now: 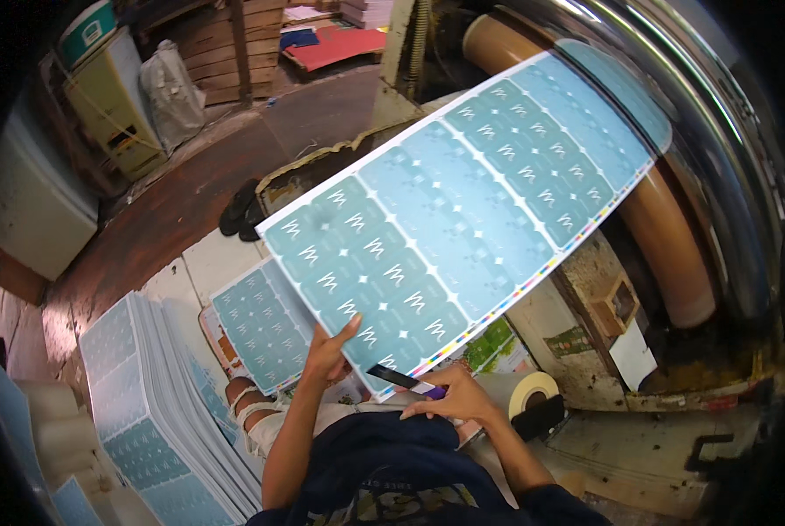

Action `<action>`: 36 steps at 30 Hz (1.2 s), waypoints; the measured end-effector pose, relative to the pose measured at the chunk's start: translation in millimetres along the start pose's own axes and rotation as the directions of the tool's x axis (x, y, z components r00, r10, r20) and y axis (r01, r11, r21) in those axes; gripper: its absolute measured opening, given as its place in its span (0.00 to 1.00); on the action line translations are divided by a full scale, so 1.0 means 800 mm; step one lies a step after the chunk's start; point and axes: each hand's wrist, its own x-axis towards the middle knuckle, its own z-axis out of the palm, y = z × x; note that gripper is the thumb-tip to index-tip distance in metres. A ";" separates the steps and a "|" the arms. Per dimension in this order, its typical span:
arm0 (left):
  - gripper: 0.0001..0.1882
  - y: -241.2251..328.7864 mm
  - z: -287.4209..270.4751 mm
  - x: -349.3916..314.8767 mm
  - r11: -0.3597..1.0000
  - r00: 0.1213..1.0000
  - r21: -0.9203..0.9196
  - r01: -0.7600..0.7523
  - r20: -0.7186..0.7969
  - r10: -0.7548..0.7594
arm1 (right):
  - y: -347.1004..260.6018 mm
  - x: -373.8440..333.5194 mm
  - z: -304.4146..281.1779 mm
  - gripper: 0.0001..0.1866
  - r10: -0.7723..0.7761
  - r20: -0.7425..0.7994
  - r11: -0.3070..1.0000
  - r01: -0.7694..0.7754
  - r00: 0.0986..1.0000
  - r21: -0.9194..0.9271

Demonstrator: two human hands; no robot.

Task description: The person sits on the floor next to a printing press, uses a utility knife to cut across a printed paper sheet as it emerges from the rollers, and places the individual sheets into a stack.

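The teal printed sheet [449,232] slopes over the person's lap, its far end on the chrome roller [743,175] of the machine and its near end free. The left hand [327,352] pinches that near edge, thumb on top; the right hand [463,396] closes around the purple handle of a black-bladed knife [394,378], whose blade lies over the sheet's near right corner. A tall stack of matching sheets [121,377] stands at the left, so much of the batch seems done; this sheet looks only partway handled, with its far end yet to be freed and no cut visible. Its long axis runs diagonally from the lower left near the lap to the upper right, the colour-bar strip along its right-hand long edge.
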 end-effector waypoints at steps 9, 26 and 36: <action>0.30 0.041 -0.071 -0.021 0.994 0.994 0.086 0.075 -0.092 -0.067 | -0.090 -0.016 -0.181 0.08 -0.133 -0.599 0.988 0.059 0.790 -0.141; 0.32 0.153 -0.213 -0.089 0.961 0.966 0.238 0.145 -0.245 -0.085 | -0.159 -0.051 -0.313 0.16 -0.382 -0.864 0.922 0.195 0.329 -0.334; 0.33 0.140 -0.265 -0.129 0.934 0.918 0.268 0.235 -0.376 -0.123 | -0.087 0.013 -0.402 0.16 -0.220 -0.944 0.962 0.213 0.245 -0.169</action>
